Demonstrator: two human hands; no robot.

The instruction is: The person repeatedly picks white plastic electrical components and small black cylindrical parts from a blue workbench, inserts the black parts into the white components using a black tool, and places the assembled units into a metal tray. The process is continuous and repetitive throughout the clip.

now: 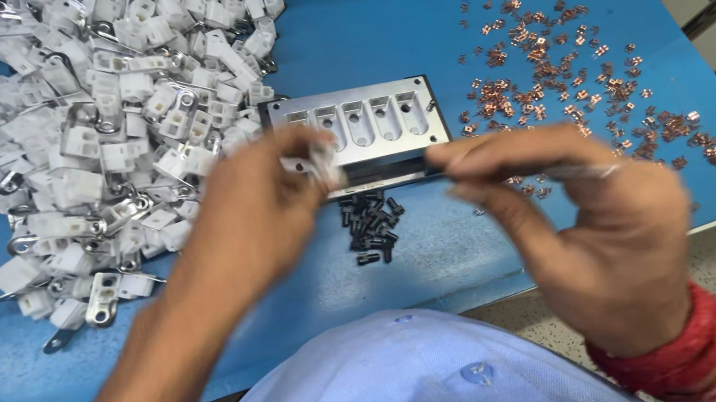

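Left hand (pixel 252 211) pinched on a white part (pixel 322 161), blurred, held just above the near edge of the jig (pixel 357 126). Right hand (pixel 584 216) closed on a thin tool (pixel 582 169), fingertip and thumb pressed together, tip aimed toward the part; whether a clip sits under the fingers cannot be told.

Risks, judged from this:
- Could drop the part onto the black bits (pixel 371 227) just below and scatter them toward the tabletop's near edge.
- Might jab the left fingers, with tool tip and fingers so close and both hands in motion blur.
- Could nudge the white pile (pixel 114 123), heaped against the jig's left end, so pieces slide into the open pockets.
- Could sweep copper clips (pixel 565 79), strewn toward the right edge, off the tabletop (pixel 408 26) with a right wrist pass.
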